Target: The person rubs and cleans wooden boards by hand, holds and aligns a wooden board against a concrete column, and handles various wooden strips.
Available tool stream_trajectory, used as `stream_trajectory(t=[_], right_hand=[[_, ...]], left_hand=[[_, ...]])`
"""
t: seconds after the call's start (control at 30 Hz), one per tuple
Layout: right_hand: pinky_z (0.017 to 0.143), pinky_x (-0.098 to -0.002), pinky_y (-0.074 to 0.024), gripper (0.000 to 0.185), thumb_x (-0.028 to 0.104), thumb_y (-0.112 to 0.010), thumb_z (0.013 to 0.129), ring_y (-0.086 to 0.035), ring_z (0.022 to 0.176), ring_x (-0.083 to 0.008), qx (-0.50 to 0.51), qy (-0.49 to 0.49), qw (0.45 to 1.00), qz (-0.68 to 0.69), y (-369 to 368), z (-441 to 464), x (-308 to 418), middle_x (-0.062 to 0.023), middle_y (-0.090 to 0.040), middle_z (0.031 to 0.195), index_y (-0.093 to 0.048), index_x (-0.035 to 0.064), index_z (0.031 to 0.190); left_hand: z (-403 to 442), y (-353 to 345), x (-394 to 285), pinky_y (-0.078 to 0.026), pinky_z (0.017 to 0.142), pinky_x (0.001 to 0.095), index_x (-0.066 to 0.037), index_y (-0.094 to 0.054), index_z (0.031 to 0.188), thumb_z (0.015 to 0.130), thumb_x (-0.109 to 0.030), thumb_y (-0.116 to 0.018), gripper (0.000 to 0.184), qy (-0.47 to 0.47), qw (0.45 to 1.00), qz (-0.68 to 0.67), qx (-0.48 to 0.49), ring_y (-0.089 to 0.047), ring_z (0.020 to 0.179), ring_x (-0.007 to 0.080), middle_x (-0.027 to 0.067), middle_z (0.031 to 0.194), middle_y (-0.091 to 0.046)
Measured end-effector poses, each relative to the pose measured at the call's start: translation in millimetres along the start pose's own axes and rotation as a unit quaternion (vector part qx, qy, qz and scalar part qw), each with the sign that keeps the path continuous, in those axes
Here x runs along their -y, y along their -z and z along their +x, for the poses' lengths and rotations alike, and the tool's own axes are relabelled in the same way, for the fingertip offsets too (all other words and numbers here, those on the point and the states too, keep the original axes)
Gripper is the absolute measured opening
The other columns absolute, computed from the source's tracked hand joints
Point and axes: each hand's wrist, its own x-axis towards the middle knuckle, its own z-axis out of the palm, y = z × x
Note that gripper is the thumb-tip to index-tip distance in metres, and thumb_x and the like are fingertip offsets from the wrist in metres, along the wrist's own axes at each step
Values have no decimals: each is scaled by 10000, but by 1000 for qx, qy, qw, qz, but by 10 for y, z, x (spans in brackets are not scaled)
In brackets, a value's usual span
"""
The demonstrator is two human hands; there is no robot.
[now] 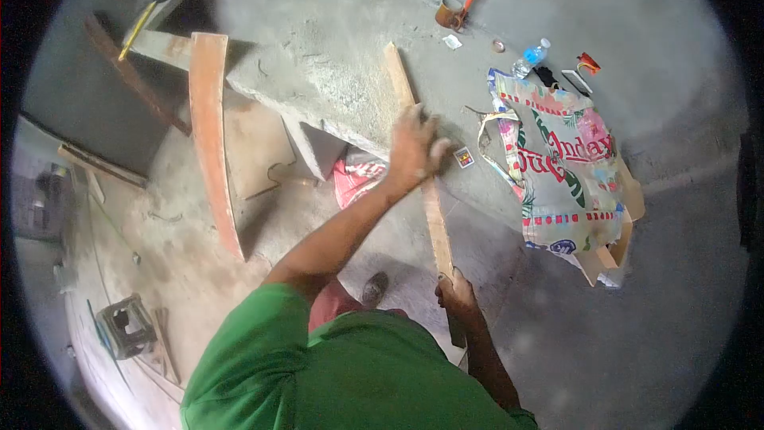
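Note:
A long, pale wooden strip [437, 227] runs from the grey concrete ledge [318, 72] down toward my body. Across its middle lies my left hand [418, 147], slightly blurred, with the fingers apart. My right hand [458, 295] is closed around the strip's lower end, nearer my body. Below that hand a dark, narrow piece shows beside the forearm; what it is I cannot make out. A small, colourful card or box [463, 157] lies just right of my left hand.
Right: a printed bag [565, 159] with boards, a plastic bottle [532, 58], and a brown cup [450, 13] beside an orange-handled object. Left: a reddish curved board [209, 127], a yellow tool [138, 29], and a dark stool-like object [126, 326]. A red-and-white sack [356, 179] sits under the ledge.

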Motion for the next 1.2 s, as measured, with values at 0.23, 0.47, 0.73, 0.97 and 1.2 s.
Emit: stream_trajectory(t=[0.23,0.47,0.73,0.97,1.2], right_hand=[[568,-399,-504,280,288,-472,990,-584,573,-243,-38,4,983,-178,128,-409,-598,-110,-591,721,-526,21,1055],[647,-559,-495,234,233,-536,972,-622,753,-486,-106,133,947,-271,-295,859,404,-278,-622,766,-511,14,1052],[671,-541,-504,249,208,-521,974,-636,826,-442,-30,229,895,-382,2,236,-595,-255,-606,905,-539,-6,1100],[647,-548,-500,253,229,-516,985,-640,807,-452,-41,104,937,-330,-234,418,29,-270,-620,934,-524,-10,1069],[652,-532,-516,250,219,-512,979,-636,822,-451,-22,106,945,-308,-249,319,-174,-270,-611,932,-543,-8,1080]], left_hand=[[205,-329,-43,-510,836,452,104,-369,1364,859,-78,-554,567,325,931,62,154,-580,1065,407,286,1315,-434],[937,-831,1424,-559,689,441,124,-452,1173,838,-109,-569,424,369,926,17,75,-685,806,385,240,917,-649],[227,-717,941,-526,705,487,49,-477,1143,869,-93,-519,312,281,954,54,86,-632,843,440,310,1066,-541],[442,-609,1296,-532,751,501,87,-495,1139,905,-178,-513,353,248,959,57,123,-630,898,450,321,1052,-552],[445,-543,1132,-547,697,503,47,-490,1119,888,-132,-545,298,335,932,12,135,-642,835,467,301,1056,-560]])
